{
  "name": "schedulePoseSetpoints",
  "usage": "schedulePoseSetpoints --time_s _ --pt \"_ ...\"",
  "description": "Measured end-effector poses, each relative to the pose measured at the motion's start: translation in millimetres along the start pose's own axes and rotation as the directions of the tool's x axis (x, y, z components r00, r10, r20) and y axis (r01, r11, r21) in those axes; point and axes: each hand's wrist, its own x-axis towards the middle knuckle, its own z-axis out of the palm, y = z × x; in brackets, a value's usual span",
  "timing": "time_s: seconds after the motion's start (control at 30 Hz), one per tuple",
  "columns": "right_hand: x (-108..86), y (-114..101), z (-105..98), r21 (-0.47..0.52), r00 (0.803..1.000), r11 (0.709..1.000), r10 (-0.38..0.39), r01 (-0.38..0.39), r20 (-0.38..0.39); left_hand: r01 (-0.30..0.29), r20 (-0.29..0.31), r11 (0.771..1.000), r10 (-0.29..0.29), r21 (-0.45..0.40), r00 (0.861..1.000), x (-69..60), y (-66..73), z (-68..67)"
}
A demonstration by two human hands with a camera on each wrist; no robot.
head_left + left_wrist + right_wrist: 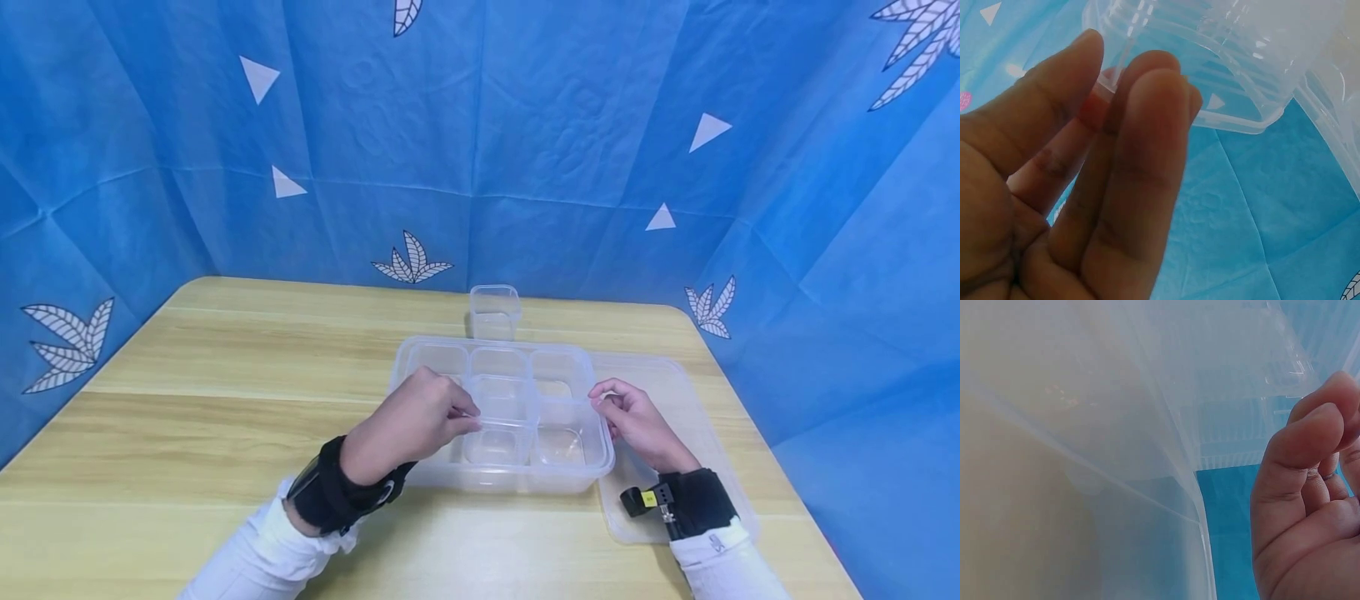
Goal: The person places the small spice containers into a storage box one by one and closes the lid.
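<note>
A large clear plastic box (491,479) stands on the table with several small clear containers inside, set in rows. Over its left side reaches my left hand (416,421). Thumb and fingers pinch the edge of a small clear container (502,396) in the middle column, whose rim looks higher than its neighbours. In the left wrist view this container (1235,119) lies behind the fingertips. My right hand (637,423) is at the box's right rim, thumb and index fingertips together. Whether they grip plastic is unclear, also in the right wrist view, where the hand (1310,487) is partly cut off.
Behind the box, one more small clear container (495,304) stands near the table's far edge. A flat clear lid (675,392) lies to the right of the box, partly under the right forearm. Blue patterned cloth (480,150) encloses the wooden table (225,417).
</note>
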Motion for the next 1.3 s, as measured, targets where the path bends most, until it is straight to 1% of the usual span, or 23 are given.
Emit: schedulePoseSetpoints --time_s 0.23,0.4,0.57,0.8,1.07,1.3 --pt "-0.2 -0.5 0.0 0.0 1.0 1.0 0.002 -0.002 0.003 0.034 0.034 0.999 -0.034 -0.001 0.999 -0.3 1.3 -0.3" --pt "-0.5 -0.5 0.6 -0.004 1.0 1.0 -0.002 0.002 0.006 0.029 0.036 1.0 -0.029 0.009 0.999 0.4 1.6 0.3" --pt "0.5 1.4 2.0 0.014 1.0 1.0 -0.003 0.003 0.015 0.029 0.058 1.0 -0.03 0.012 0.998 1.2 0.8 2.1" --pt "0.0 1.1 -0.3 -0.02 1.0 1.0 -0.004 0.004 -0.001 0.025 0.08 1.0 -0.027 0.018 0.996 4.7 0.1 3.5" --pt "0.8 -1.7 -0.1 -0.02 1.0 1.0 -0.001 0.001 0.01 0.045 0.12 0.998 -0.05 0.049 0.991 4.5 3.0 2.3" --pt "-0.9 -2.5 0.5 0.001 1.0 1.0 0.012 -0.012 0.01 0.059 0.165 0.994 -0.074 0.092 0.983 5.7 6.7 3.8"
